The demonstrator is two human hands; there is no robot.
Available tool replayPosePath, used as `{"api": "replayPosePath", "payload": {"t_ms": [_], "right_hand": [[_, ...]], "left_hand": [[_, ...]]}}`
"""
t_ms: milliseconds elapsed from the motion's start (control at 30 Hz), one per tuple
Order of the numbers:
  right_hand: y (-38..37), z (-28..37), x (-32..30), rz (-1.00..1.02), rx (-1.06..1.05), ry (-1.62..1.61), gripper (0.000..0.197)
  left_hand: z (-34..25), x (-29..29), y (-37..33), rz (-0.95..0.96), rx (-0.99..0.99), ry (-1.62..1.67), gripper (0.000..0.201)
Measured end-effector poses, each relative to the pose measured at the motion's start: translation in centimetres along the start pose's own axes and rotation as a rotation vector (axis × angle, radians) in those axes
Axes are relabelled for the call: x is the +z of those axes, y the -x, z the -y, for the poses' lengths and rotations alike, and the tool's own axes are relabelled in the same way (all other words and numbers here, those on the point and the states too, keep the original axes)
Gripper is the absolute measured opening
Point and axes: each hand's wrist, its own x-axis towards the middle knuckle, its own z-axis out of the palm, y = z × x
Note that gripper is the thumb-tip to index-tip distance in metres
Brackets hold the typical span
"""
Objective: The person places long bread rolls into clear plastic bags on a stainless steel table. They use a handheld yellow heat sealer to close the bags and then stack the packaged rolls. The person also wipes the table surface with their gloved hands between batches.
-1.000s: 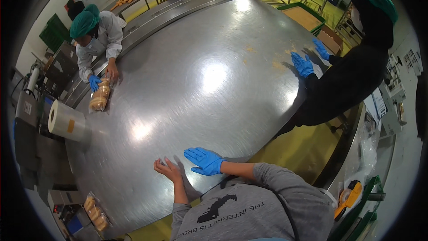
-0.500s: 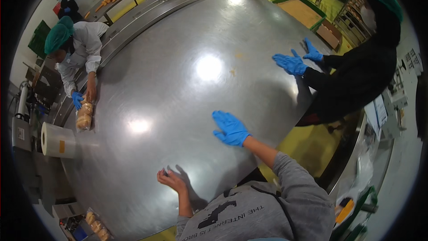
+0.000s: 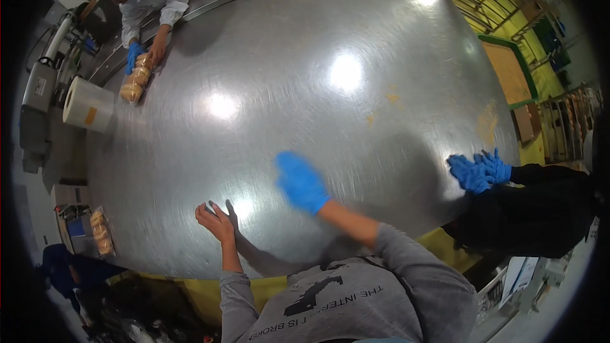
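Note:
My left hand (image 3: pixel 216 221), bare, is near the table's front edge with its fingers apart and slightly bent. It holds nothing. My right hand (image 3: pixel 300 183) wears a blue glove and is blurred by motion. It looks stretched out flat, palm down, over the steel table (image 3: pixel 267 127), to the right of and farther out than my left hand. No object shows in or under it, though the palm side is hidden.
At the far left a person in white handles a bag of bread rolls (image 3: pixel 135 82). A film roll (image 3: pixel 89 105) stands nearby; another bread bag (image 3: pixel 101 232) lies at the left edge. A co-worker's blue-gloved hands (image 3: pixel 476 170) rest at the right. Yellowish smears (image 3: pixel 393 96) mark the steel.
The view has turned, so the table's contents appear shifted. My right hand has moved left, closer to my left hand. The right co-worker's hands have come together.

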Motion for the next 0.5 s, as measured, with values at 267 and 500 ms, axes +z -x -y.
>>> {"api": "replayPosePath", "payload": {"t_ms": [267,500], "right_hand": [[-5.0,-2.8,-0.3,0.08,0.018,-0.014,0.058],[-3.1,-29.8,-24.7,-0.348,0.516,0.584,0.057]], "left_hand": [[1.2,0.4,-0.1,-0.043,-0.039,-0.042,0.039],[-0.8,0.3,-0.5,-0.011,-0.013,-0.126,0.042]]}}
